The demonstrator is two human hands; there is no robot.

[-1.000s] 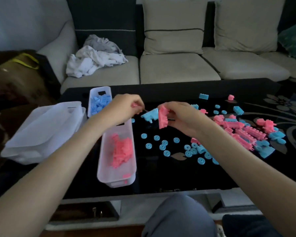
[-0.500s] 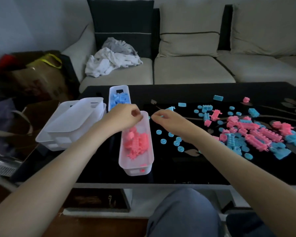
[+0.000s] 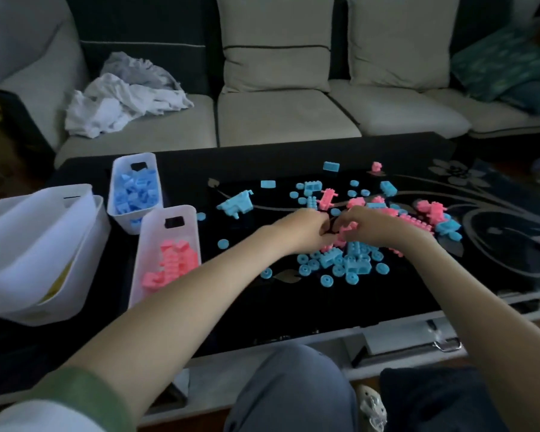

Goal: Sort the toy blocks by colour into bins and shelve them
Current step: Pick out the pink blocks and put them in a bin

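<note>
On the glossy black table [image 3: 293, 310], amid loose studded plastic blocks [image 3: 349, 265], the right hand [image 3: 381, 227] pinches a pink block [image 3: 347, 229], while the hold of the curled left hand [image 3: 303, 227] is unclear; well to the left stand two narrow white plastic bins, the blue-filled bin [image 3: 118, 182] and the pink-filled bin [image 3: 147, 244].

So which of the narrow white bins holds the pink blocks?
The nearer bin, holding pink blocks; the farther bin behind it holds blue blocks.

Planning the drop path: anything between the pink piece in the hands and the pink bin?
Nothing tall. The left hand and right hand seem to grip a pink piece. Toward the pink bin lies only table with a flat blue disc; the bin is open-topped.
</note>
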